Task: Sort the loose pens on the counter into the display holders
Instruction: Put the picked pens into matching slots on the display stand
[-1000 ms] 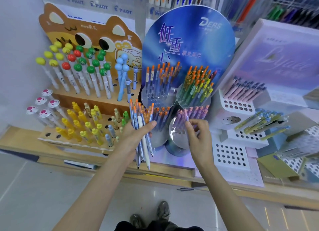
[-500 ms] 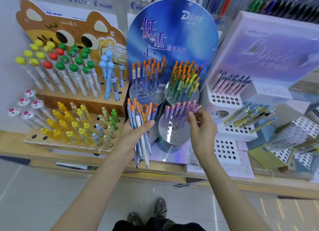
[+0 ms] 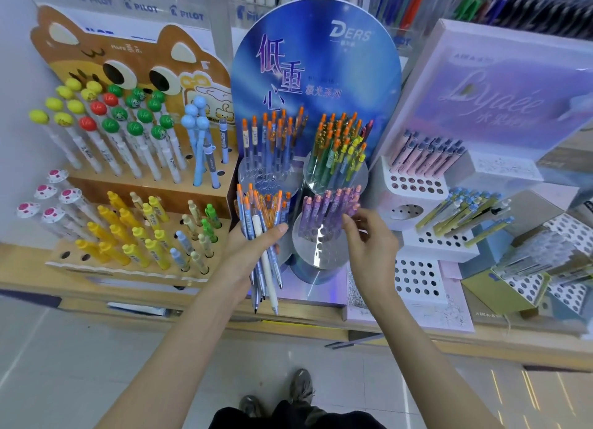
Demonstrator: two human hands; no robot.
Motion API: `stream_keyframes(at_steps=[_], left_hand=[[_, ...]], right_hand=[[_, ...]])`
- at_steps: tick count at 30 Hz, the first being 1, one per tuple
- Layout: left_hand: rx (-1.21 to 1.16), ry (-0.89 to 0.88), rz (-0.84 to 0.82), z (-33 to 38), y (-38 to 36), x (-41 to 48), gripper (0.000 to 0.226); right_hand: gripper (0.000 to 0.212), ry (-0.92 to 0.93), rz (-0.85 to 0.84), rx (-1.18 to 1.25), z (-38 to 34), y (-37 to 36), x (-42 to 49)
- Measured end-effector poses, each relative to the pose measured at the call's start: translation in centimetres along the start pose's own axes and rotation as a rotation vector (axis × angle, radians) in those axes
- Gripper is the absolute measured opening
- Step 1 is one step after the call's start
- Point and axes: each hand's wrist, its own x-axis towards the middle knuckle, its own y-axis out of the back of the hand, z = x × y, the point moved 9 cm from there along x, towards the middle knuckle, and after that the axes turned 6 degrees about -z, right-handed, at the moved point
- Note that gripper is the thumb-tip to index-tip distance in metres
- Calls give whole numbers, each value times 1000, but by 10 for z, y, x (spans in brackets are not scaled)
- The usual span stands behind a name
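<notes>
**A:** At six o'clock from the round blue display stand (image 3: pixel 316 59), the left hand (image 3: pixel 248 252) is wrapped around a bundle of loose pens (image 3: pixel 261 236), thumb across the front, orange clickers up, tips hanging below the palm. Where's the right?

**B:** At three o'clock from that bundle. The right hand (image 3: pixel 373 239) has its fingers spread beside the purple pens (image 3: pixel 330 207) in the lower clear holder (image 3: pixel 317 245); fingertips look to brush the nearest ones, clamped on nothing.

**A:** How will the pens handle?

**B:** Light, stiff, smooth plastic, I'd judge, so slippery in a bunch. One could slide out downward if the left grip slackens.

**A:** Where to take hold?

**B:** Pinch a single barrel just under its clicker, draw it up clear of the others, then steer the tip into a free hole. The white pen (image 3: pixel 264 255) sits outermost, probably easiest.
</notes>
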Motion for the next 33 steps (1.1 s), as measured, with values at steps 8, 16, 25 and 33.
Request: stream_keyframes(at_steps=[8,16,25,33], left_hand=[[-6,0,-5,-3,-2,1,22],[-15,-8,6,-2,1,0,18],[-24,15,-7,-5,-6,-2,19],[-35,-12,-5,-1,-2,-2,17]], right_hand=[[12,54,2,-65,-2,0,-7],[18,-111,-37,-95,16,-11,6],[21,-153,-44,-274,12,-21,16],[25,-45,-23,-308,-4,-9,18]])
